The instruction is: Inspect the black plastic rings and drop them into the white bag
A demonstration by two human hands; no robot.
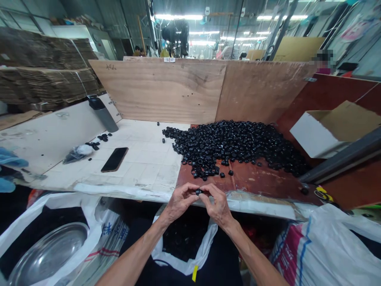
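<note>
Between the fingertips of both hands is a small black plastic part (198, 192), short and ring-like, just over the table's front edge. My left hand (181, 200) pinches it from the left, and my right hand (216, 202) pinches it from the right. Beyond the hands lies a wide heap of similar black parts (235, 141) on the red-brown board, with a few loose ones at its near side. Below my hands, an open white bag (205, 254) holds more dark pieces; their exact shape is hard to see.
A phone (114, 159) lies on the pale board at left. A grey bottle (104, 115) leans by the side panel. An open cardboard box (320, 135) sits at right beside a metal bar (342, 155). A metal bowl (53, 254) rests in a sack at lower left.
</note>
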